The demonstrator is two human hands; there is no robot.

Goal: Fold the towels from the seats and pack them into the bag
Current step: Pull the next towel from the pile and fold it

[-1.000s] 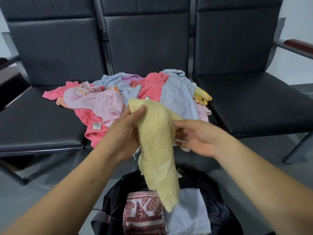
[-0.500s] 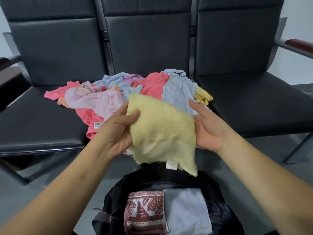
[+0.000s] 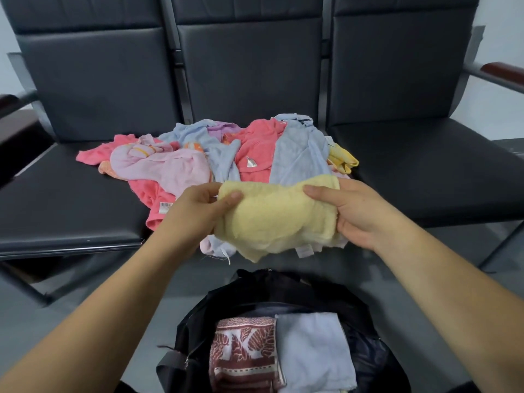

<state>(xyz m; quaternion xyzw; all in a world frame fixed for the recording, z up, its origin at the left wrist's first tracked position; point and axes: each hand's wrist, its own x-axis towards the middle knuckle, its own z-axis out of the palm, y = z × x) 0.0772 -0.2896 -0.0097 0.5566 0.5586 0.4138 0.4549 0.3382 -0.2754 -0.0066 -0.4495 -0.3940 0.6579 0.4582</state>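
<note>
A pale yellow towel (image 3: pixel 276 219) is held folded over in front of the seats. My left hand (image 3: pixel 195 212) pinches its left top corner between thumb and fingers. On the right, my right hand (image 3: pixel 357 211) grips the other top edge. Behind it a heap of pink, blue, coral and yellow towels (image 3: pixel 221 157) lies on the middle seat. Below, an open black bag (image 3: pixel 198 327) on the floor holds a folded red-and-white patterned towel (image 3: pixel 243 353) and a folded light blue towel (image 3: pixel 314 353).
Three joined black seats (image 3: pixel 419 177) with high backs fill the view. The left seat (image 3: pixel 56 202) is partly covered by the heap. Metal armrests with dark wooden tops (image 3: pixel 502 72) stick out at both ends. Grey floor (image 3: pixel 71 316) surrounds the bag.
The yellow towel hung long from my left hand, was then spread between both hands, and is now folded over into a shorter, wider shape held higher, near the seat edge.
</note>
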